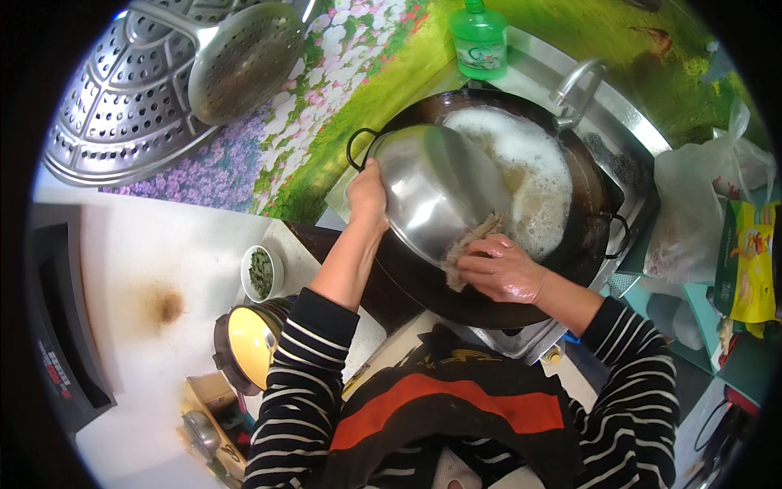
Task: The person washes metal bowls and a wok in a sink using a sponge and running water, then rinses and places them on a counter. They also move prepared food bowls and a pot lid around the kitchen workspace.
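A large dark wok (580,183) with two loop handles holds soapy water (537,177) with white foam. Over its left part, a shiny metal basin (427,183) is tilted with its rounded outside up. My left hand (368,192) grips the basin's left rim. My right hand (504,269) is wet and presses a brown scrubbing cloth (473,247) against the basin's lower right edge. The fingers of the left hand behind the rim are hidden.
A faucet (577,91) and metal sink stand behind the wok, beside a green plastic bottle (479,52). Plastic bags (690,202) lie at right. A perforated skimmer (247,64) and steamer rack (140,104) hang upper left. A bowl of green leaves (261,274) stands left.
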A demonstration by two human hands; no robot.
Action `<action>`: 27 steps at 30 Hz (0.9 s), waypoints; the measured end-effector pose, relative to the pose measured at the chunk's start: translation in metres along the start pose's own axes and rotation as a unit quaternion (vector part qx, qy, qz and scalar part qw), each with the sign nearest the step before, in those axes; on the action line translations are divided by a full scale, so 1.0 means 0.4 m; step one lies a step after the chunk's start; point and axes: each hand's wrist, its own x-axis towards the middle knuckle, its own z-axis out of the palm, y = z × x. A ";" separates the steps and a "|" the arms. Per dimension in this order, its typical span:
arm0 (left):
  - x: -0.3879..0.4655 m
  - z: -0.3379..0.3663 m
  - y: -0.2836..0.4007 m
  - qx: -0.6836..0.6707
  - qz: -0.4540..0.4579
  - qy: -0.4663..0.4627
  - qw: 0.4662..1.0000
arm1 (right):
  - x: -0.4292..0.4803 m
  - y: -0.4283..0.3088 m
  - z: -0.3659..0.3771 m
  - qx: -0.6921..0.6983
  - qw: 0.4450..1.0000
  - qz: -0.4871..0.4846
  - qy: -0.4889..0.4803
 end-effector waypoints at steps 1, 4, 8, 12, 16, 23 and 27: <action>0.008 -0.018 -0.010 -0.013 0.012 0.002 1.000 | -0.018 0.018 -0.002 0.015 0.999 -0.008 -0.033; -0.001 -0.022 -0.008 0.007 0.020 -0.003 1.000 | -0.087 0.100 0.007 -0.021 0.989 -0.012 -0.143; -0.002 -0.045 -0.014 -0.027 0.019 -0.024 0.999 | -0.162 0.234 0.054 -0.084 0.967 0.180 -0.160; -0.005 -0.072 -0.055 -0.029 0.063 -0.016 0.998 | -0.138 0.306 0.110 0.231 0.771 0.573 0.153; -0.016 -0.092 -0.078 -0.035 0.042 0.012 0.998 | 0.005 0.122 0.076 0.374 0.728 0.498 0.287; -0.022 -0.096 -0.073 -0.045 0.032 -0.012 0.998 | 0.066 0.180 0.173 0.101 0.862 0.397 0.298; -0.089 -0.035 -0.013 -0.050 0.073 -0.023 0.996 | -0.006 0.285 0.164 0.350 0.634 0.605 0.332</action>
